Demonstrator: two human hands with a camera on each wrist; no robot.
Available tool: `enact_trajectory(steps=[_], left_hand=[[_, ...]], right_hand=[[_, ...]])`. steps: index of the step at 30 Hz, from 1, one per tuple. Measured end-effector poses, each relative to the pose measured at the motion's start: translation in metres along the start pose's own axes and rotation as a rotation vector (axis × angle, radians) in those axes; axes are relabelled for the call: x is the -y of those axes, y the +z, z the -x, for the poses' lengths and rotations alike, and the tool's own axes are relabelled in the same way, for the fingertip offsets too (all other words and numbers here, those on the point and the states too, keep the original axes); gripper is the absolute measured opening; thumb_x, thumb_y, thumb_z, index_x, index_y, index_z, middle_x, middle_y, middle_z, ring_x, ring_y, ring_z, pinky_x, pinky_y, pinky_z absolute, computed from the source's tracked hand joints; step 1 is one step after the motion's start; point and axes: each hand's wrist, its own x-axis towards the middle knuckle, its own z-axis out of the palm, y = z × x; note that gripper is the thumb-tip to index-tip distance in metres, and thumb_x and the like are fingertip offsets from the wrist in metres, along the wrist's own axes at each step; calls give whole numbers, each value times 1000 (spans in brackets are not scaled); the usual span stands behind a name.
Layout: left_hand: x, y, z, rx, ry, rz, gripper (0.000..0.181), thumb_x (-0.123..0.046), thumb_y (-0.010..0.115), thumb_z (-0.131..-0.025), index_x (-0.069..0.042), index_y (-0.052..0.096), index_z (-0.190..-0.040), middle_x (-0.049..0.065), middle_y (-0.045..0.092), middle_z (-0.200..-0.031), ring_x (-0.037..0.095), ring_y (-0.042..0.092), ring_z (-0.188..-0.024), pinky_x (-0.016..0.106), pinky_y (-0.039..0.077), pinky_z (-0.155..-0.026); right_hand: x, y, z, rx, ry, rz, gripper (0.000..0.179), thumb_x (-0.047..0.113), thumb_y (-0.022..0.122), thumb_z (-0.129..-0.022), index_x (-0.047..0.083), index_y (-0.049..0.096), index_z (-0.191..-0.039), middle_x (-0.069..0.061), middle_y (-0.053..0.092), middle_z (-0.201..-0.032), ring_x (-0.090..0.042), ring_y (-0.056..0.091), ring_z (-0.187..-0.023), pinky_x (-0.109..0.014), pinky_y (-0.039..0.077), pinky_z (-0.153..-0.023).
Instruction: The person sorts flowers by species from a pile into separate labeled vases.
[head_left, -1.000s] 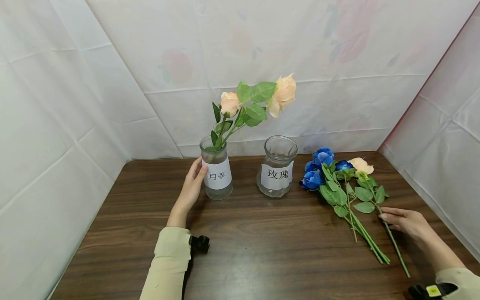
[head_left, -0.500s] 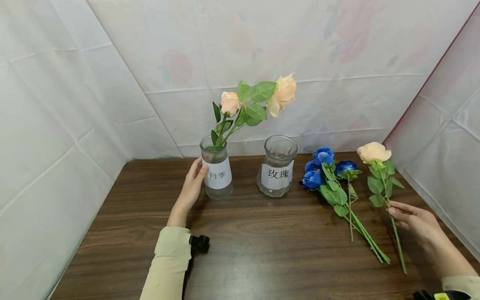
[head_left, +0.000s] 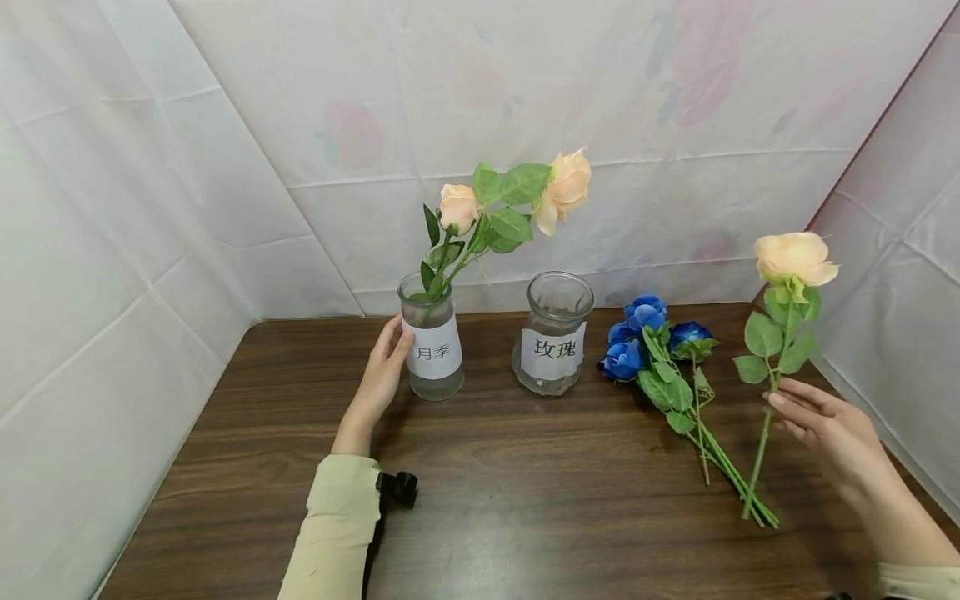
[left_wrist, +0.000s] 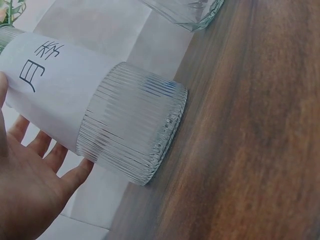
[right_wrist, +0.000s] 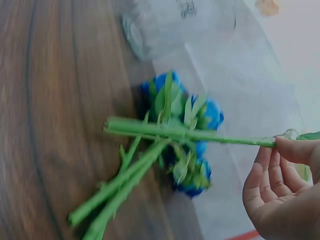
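Observation:
My right hand [head_left: 832,429] pinches the green stem of a peach rose [head_left: 795,258] between thumb and fingers. The flower stands upright above the table, and its stem [right_wrist: 200,135] crosses the right wrist view. At the left, my left hand [head_left: 381,367] holds a ribbed glass vase [head_left: 437,385] from its left side, thumb in front and fingers behind. This vase has a white label [left_wrist: 55,75] reading 月季. Two peach roses [head_left: 564,187] stand in it, leaning right. A second glass vase [head_left: 551,386], labelled 玫瑰, stands to its right with no flowers in it.
Several blue flowers [head_left: 626,358] with green stems lie on the right half of the brown wooden table [head_left: 480,492]. White patterned cloth [head_left: 660,217] hangs behind the table and along both sides.
My right hand has lifted the peach rose off the table and tilted it upright beside the blue flowers. The left hand and both vases have stayed in place.

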Motion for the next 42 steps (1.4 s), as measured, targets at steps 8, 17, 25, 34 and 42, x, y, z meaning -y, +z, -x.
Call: enact_trajectory(steps=[8, 17, 25, 34, 42], left_hand=[[2, -1, -1, -1, 6, -4, 59, -30, 41, -108, -1, 22, -155, 22, 23, -159, 33, 20, -147, 49, 18, -119], [30, -4, -15, -20, 1, 3, 55, -29, 40, -108, -7, 24, -156, 19, 27, -158, 30, 24, -146, 48, 21, -118], [35, -4, -17, -30, 31, 1, 56, -32, 40, -108, -9, 25, -156, 18, 29, -157, 30, 26, -145, 48, 21, -118], [32, -4, -16, -28, 9, 9, 54, -29, 40, -108, -8, 25, -156, 19, 29, -157, 29, 26, -145, 48, 21, -118], [34, -4, -18, -9, 33, 33, 52, -23, 37, -109, -5, 24, -156, 20, 28, -157, 31, 25, -145, 49, 21, -118]], right_hand=[[8, 52, 1, -78, -145, -208, 28, -11, 55, -95, 10, 70, -106, -2, 71, -97, -12, 69, -88, -23, 56, -73], [11, 113, -11, -179, -265, -333, 20, -11, 61, -92, 3, 67, -106, -6, 71, -94, -13, 69, -82, -23, 57, -70], [20, 172, -29, -319, -365, -411, 12, -10, 68, -87, -3, 67, -97, -10, 71, -82, -17, 67, -69, -23, 55, -62], [24, 225, -47, -228, -501, -470, 10, -7, 68, -89, 1, 67, -95, -10, 73, -83, -18, 67, -69, -25, 53, -60], [30, 270, -65, -206, -585, -504, 11, -2, 74, -87, 4, 69, -94, -7, 73, -84, -17, 68, -72, -26, 52, -64]])
